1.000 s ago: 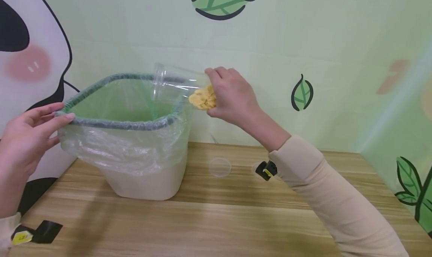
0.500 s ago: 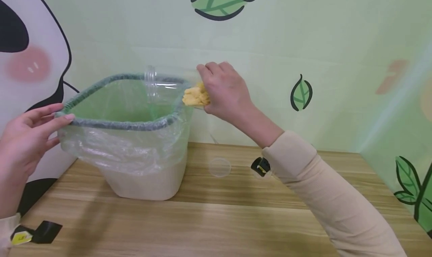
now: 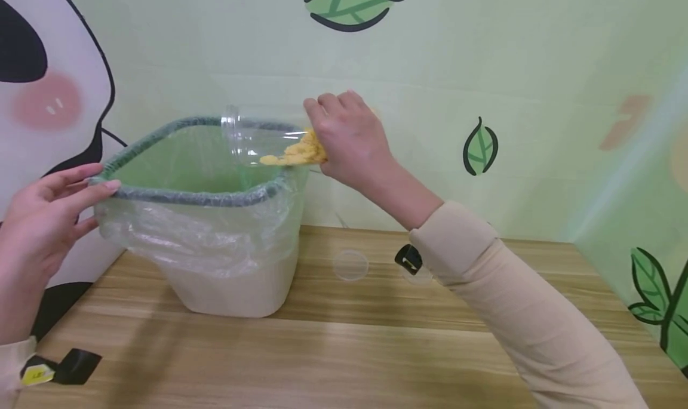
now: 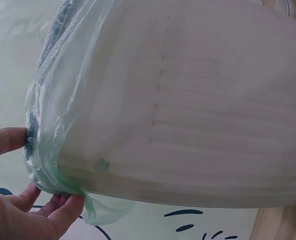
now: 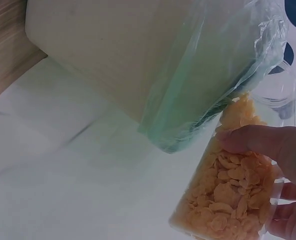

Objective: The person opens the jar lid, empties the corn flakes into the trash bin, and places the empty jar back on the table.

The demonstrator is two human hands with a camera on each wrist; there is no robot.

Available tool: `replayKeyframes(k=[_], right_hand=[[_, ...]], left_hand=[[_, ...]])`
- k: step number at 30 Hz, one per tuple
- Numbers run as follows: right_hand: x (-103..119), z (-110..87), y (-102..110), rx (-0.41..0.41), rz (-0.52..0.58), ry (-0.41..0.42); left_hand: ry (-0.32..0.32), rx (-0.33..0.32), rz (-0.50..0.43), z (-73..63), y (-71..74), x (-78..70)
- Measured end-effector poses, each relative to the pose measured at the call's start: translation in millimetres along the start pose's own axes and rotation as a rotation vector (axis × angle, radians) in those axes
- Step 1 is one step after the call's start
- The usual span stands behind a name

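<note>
A pale waste bin (image 3: 231,295) stands on the wooden table, its rim wrapped in a thin translucent green liner (image 3: 188,233). My left hand (image 3: 45,218) pinches the lined rim at the left corner, thumb on one side and fingers on the other. My right hand (image 3: 352,140) grips a clear plastic jar (image 3: 258,122) lying nearly sideways, its mouth over the bin's right half. Yellow cornflakes (image 5: 232,185) fill the jar's lower part, and some (image 3: 290,155) have slid along its wall toward the mouth. The palm hides the jar's base in the head view.
A clear round disc (image 3: 350,265) lies on the wooden table (image 3: 344,361) to the right of the bin. Beneath the right sleeve (image 3: 454,239), near its black wrist strap (image 3: 408,258), a second clear round edge shows. Behind rises a green wall (image 3: 430,57) with printed leaves.
My right hand has carried the jar left, farther over the bin. Inside it the cornflakes have slid toward the mouth. The left hand has stayed at the rim.
</note>
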State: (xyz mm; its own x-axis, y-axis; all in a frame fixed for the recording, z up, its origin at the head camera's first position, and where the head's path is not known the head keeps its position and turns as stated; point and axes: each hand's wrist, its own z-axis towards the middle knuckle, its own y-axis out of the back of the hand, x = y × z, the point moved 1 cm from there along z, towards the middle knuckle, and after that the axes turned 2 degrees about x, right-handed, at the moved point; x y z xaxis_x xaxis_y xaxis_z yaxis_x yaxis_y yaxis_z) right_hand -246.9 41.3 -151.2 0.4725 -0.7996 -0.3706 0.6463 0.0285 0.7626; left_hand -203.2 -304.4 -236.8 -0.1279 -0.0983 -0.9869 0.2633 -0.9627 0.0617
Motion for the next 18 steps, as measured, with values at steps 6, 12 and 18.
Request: replayKeyframes(k=[6,12,18], right_hand=[[5.0,2.4,1.6,-0.041,-0.047,0.022],[6.5,3.5,1.7,-0.050,-0.079,0.030],[8.7,5.2,1.3,-0.060,-0.078,0.040]], left_hand=[[-0.012,0.000,-0.030,4.6,5.6,5.3],[-0.009,-0.012,-0.036,1.4,1.1,2.4],[-0.014,-0.014,-0.039,5.8,6.4,7.0]])
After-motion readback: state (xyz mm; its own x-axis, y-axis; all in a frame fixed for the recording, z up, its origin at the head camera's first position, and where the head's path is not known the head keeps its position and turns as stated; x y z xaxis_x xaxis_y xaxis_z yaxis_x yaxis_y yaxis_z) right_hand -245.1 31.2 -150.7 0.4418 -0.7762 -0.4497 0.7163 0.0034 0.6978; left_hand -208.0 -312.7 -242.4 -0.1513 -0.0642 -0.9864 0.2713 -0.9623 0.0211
